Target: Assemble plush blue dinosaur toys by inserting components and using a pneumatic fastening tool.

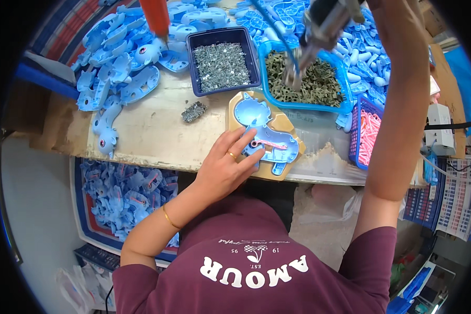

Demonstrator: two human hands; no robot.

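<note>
My left hand (227, 159) reaches over the table's near edge, its fingers spread and their tips resting on a light blue plastic toy half (272, 144). That half lies hollow side up in a tan shaped holder (285, 124). A pink strip (271, 144) sits inside the half. My right hand (395, 6) is at the top right, mostly cut off by the picture's edge; its fingers do not show. Close to it, a blurred metal and black tool (324, 31) slants down over a turquoise basket (347, 83) of small dark metal clips (314, 81). Whether I grip this tool is hidden.
A dark blue bin (192, 83) holds small silver parts. An orange tool (156, 18) hangs beside blue toy shells (112, 63). A clump of metal pieces (193, 112) lies on the table. A purple basket (355, 137) contains pink strips. Below left stands a box of blue halves (125, 193).
</note>
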